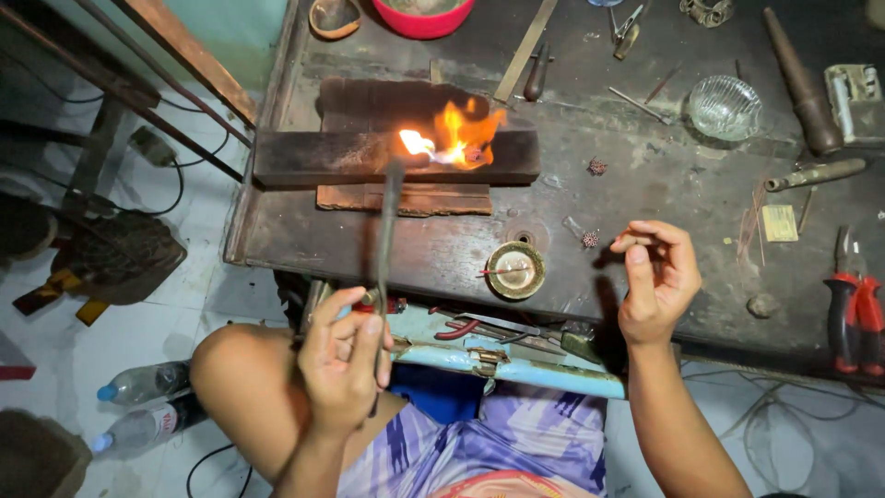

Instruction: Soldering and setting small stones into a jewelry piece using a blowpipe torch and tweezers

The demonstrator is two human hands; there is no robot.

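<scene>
In the lower centre-left of the frame, a thin torch pipe (387, 221) is held by the left hand (343, 369), whose fingers (371, 337) are curled tightly around its lower end. The pipe is seen running upward to an orange flame (458, 136) in the upper middle of the frame, which is played against a dark charred block (304, 157) laid across the worn surface (645, 184). A small piece is glimpsed in the flame, but its kind cannot be told. At the right of centre, the right hand (656, 281) is raised above the surface; its thumb and forefinger are pinched together at the tips with the other fingers loosely bent, and whether anything is held between them cannot be told. A small round brass dish (515, 270) is seen just left of that hand, near the front edge of the surface, and two small spiky beads (590, 240) are scattered between the block and the hand. A ribbed glass bowl (725, 107) is set in the upper right, and red-handled pliers (855, 314) are laid at the far right edge. A red bowl (422, 17) is cut off at the top centre. Two plastic bottles (143, 406) are lying on the floor at the lower left.
</scene>
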